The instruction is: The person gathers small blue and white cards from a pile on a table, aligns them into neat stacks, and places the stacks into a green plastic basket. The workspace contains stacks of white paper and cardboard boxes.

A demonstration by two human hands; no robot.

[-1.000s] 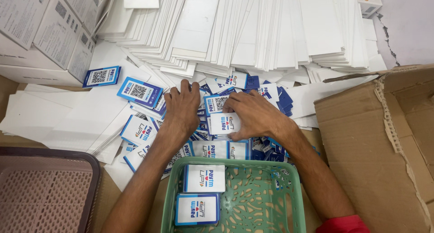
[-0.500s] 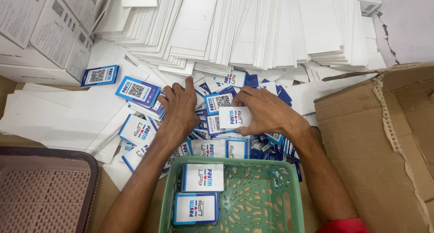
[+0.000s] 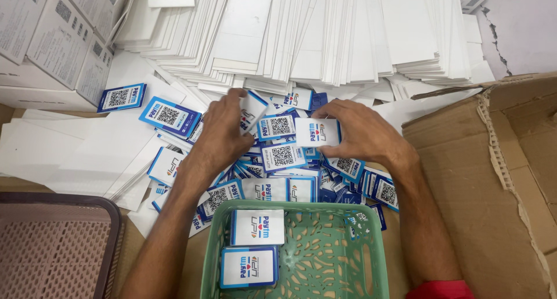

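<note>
A loose heap of small blue-and-white printed cards [image 3: 278, 160] lies in front of me. My right hand [image 3: 360, 133] pinches one white card with a blue edge [image 3: 316, 132] at its right side, lifted just above the heap. My left hand [image 3: 217, 133] rests on the heap, its fingers on a tilted card [image 3: 252, 110]. Below the hands stands a green perforated plastic basket [image 3: 325, 258] holding two stacks of the same cards [image 3: 255, 247].
Rows of flat white cardboard sleeves [image 3: 301, 32] fill the back. White printed boxes [image 3: 46, 38] are at the far left. A brown open carton [image 3: 493, 177] stands at right. A dark mesh tray [image 3: 52, 247] sits at the lower left.
My right hand has lifted one card off the heap and moved it slightly right. My left hand has slid up and taken hold of a tilted card.
</note>
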